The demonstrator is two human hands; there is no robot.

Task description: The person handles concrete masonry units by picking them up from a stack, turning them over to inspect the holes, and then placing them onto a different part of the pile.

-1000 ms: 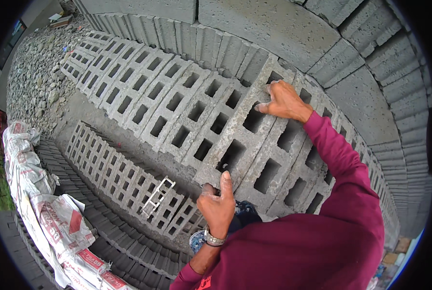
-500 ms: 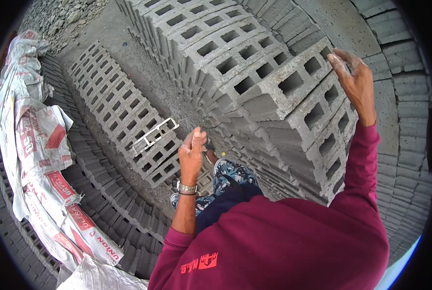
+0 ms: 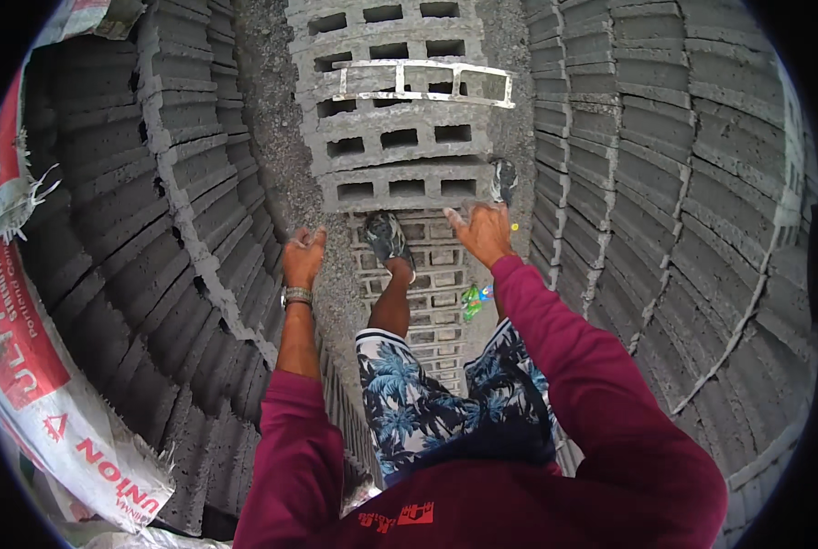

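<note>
My left hand (image 3: 304, 259) hangs in the air left of a row of grey hollow concrete blocks, its fingers loosely bent and a little apart, with nothing visible in it. Over the near end of that row is my right hand (image 3: 484, 232), fingers partly stretched toward the nearest block (image 3: 381, 190) and apparently short of touching it. That block leans slightly against the ones behind it. Farther along, a whitish ladder-shaped frame (image 3: 456, 82) lies across the tops of the blocks. Both hands look dusty.
Tall block stacks rise on the left (image 3: 189, 192) and right (image 3: 647, 174) of a narrow gravel aisle (image 3: 276, 119). Printed cement sacks (image 3: 88, 430) cover the far left. My shoe (image 3: 386, 236) is by the row's near end, close to a green wrapper (image 3: 471, 302).
My right hand has left the top block of the right-hand stack and come down toward the row on the ground. My view has turned to face along the aisle.
</note>
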